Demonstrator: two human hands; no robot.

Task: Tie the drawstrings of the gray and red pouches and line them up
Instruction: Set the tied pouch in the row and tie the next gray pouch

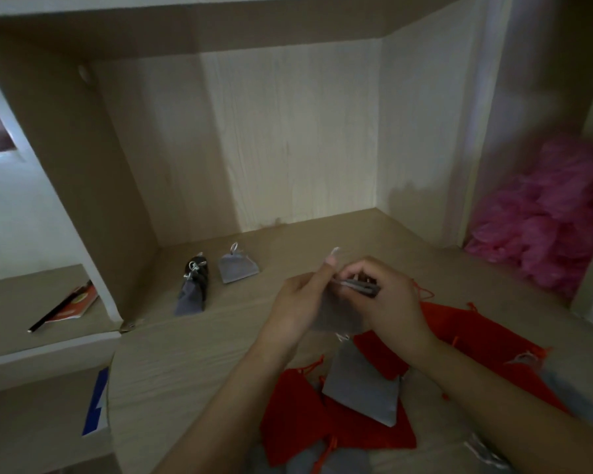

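above the desk (185, 364), a gray pouch (336, 316) is held up in both hands; tying is judged under way.
drawstring (334, 252) is pinched in curled left hand (297, 302); pouch mouth is gripped by curled right hand (380, 295). next: knot cinched, pouch lined up beside back gray pouch (237, 266). red pouches (322, 415) lie loose below.

A dim, pale wood-grain alcove (288, 142) rises behind the desktop (192, 364), a shelf board (185, 32) over it, a lower shelf (18, 295) left of it bearing an orange booklet (81, 302), crumpled pink plastic bags (545, 227) right of it
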